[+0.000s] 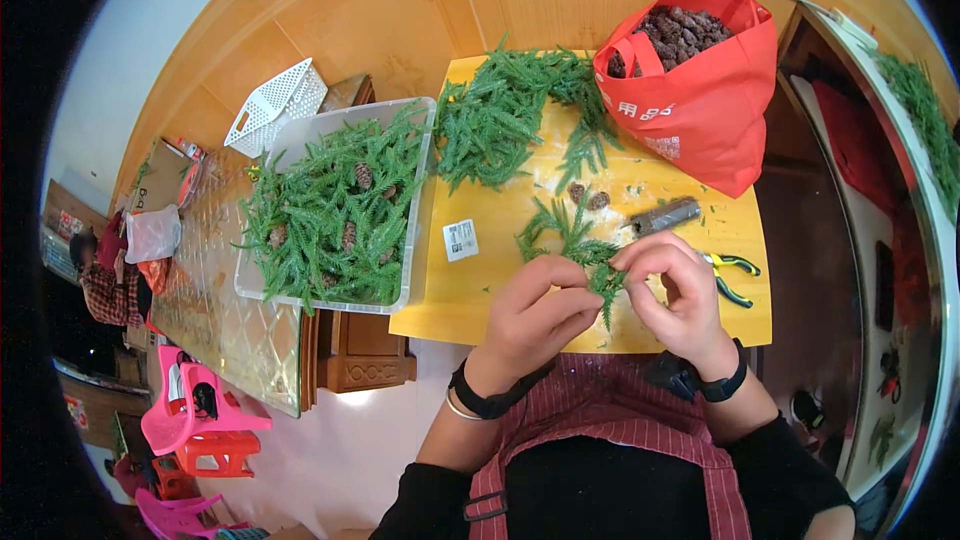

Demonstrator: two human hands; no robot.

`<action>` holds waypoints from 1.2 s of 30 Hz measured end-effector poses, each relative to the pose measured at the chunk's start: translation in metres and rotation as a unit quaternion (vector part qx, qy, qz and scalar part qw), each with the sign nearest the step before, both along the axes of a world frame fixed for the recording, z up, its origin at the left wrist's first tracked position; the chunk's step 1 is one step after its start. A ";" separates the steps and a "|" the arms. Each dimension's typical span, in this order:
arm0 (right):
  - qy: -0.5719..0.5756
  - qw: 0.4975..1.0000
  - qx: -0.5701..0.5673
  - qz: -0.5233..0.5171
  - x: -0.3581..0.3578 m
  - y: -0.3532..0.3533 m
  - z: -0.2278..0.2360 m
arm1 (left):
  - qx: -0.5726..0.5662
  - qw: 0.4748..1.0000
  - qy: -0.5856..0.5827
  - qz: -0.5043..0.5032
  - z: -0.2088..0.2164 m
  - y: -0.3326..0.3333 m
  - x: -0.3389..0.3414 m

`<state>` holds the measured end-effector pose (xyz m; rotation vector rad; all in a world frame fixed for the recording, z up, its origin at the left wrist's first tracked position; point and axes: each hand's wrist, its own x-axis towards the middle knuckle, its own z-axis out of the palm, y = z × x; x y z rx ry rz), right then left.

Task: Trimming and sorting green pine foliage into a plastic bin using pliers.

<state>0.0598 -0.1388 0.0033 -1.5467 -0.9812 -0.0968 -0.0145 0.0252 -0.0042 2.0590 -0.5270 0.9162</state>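
Note:
My left hand (pixel 540 312) and my right hand (pixel 678 290) meet over the near edge of the yellow tabletop (pixel 455 305). Both pinch a green artificial pine sprig (pixel 603 280) between thumb and fingers. Its longer fronds (pixel 560 225) spread away to the left. Just beyond it lie small brown pinecones (pixel 597 200) and a dark brown cylinder (pixel 665 216), perhaps a roll. Pliers with yellow-and-black handles (pixel 737 265) rest right of my right hand. What my fingertips press on inside the sprig is hidden.
A clear plastic bin (pixel 425 180) of sprigs and pinecones stands left, beside a white basket (pixel 280 105). Loose greenery (pixel 490 120) covers the far tabletop. A red bag (pixel 690 130) of pinecones stands far right. A white card (pixel 460 240) lies near the bin. Another person (pixel 108 285) is far left.

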 end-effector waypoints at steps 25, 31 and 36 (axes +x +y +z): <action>-0.043 0.988 -0.141 0.044 0.009 0.001 0.015 | -0.303 0.911 0.248 -0.127 -0.014 0.005 0.005; -0.018 0.984 -0.168 0.060 0.010 0.004 0.013 | -0.348 0.882 0.272 -0.167 -0.015 0.007 0.006; 0.007 0.985 -0.157 0.072 0.012 0.004 0.008 | -0.374 0.863 0.295 -0.170 -0.016 0.008 0.005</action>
